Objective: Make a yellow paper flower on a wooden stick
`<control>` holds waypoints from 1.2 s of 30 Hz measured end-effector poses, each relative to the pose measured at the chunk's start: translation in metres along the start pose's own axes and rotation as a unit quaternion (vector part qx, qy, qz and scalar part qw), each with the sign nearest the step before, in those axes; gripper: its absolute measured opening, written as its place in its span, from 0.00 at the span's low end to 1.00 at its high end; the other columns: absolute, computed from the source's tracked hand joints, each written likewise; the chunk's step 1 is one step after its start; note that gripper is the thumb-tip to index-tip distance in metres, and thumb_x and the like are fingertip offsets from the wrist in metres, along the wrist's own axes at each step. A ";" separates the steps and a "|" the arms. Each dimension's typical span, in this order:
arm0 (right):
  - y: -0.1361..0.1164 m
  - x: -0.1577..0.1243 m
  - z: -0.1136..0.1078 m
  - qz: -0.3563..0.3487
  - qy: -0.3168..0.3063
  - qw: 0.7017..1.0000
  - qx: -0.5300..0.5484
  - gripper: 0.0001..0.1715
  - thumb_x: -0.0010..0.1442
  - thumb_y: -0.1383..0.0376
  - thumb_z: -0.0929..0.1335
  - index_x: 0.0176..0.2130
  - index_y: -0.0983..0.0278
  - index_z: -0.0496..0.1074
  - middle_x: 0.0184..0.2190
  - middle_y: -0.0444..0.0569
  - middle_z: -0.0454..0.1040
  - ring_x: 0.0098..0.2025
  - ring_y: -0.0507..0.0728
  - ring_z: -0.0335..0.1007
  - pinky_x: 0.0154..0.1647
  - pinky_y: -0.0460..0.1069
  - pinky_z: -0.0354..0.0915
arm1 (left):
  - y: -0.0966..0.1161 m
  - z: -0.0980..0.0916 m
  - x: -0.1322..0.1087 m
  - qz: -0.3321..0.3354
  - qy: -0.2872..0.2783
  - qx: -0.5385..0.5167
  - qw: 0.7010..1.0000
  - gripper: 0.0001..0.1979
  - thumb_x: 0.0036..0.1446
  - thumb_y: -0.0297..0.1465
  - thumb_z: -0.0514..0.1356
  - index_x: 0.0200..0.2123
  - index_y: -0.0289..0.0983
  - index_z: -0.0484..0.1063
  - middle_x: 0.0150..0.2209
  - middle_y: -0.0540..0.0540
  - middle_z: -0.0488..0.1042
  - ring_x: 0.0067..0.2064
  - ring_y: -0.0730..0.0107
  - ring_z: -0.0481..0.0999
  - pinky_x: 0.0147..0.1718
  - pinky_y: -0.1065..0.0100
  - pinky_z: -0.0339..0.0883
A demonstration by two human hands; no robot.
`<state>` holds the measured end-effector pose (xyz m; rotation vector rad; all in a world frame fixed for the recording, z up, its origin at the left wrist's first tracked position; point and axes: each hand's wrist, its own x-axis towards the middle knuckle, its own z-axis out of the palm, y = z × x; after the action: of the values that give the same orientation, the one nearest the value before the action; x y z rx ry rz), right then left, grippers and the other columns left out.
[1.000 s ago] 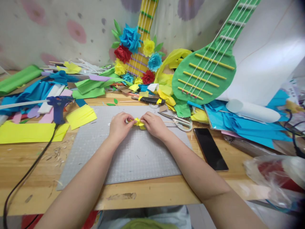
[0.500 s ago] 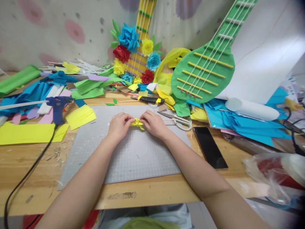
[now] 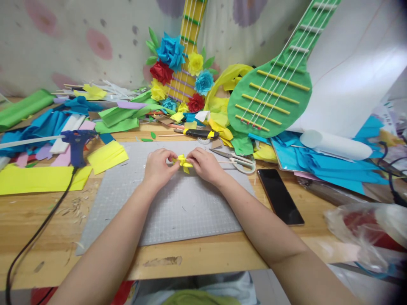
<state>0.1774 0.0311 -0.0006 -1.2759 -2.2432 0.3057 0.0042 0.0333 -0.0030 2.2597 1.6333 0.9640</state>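
Observation:
Above the grey cutting mat (image 3: pixel 187 207), a small yellow paper flower (image 3: pixel 182 161) sits between my two hands. My left hand (image 3: pixel 161 166) is closed, thumb and forefinger pinching the flower's left edge. Closed around its right side is my right hand (image 3: pixel 204 163); a thin stick (image 3: pixel 225 162) sticks out to the right behind that hand. Whether the stick joins the flower is hidden by my fingers. Grey-handled scissors (image 3: pixel 237 160) lie just right of my right hand.
A blue glue gun (image 3: pixel 77 146) with a black cord lies at left beside yellow paper (image 3: pixel 108 156). A phone (image 3: pixel 280 197) rests on the right. Behind are a utility knife (image 3: pixel 201 133), a green paper instrument (image 3: pixel 270 99) and a yellow one (image 3: pixel 184 80) with paper flowers.
The yellow flower has turned between my fingers, and its petals now spread differently. My left thumb and forefinger have shifted slightly, with a wider gap behind them. My right hand stays put.

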 end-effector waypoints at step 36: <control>-0.019 -0.002 0.009 0.117 0.091 0.984 0.100 0.03 0.56 0.65 0.62 0.34 0.62 0.62 0.29 0.45 0.69 0.30 0.52 0.63 0.31 0.46 0.58 | 0.026 0.014 -0.012 -0.101 0.064 0.068 0.990 0.08 0.51 0.36 0.55 0.28 0.39 0.72 0.31 0.50 0.75 0.33 0.70 0.73 0.28 0.70 0.57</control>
<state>0.1594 0.0207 -0.0006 -1.3994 -1.8617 0.4680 0.0308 0.0160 -0.0050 2.0981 1.9943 0.9929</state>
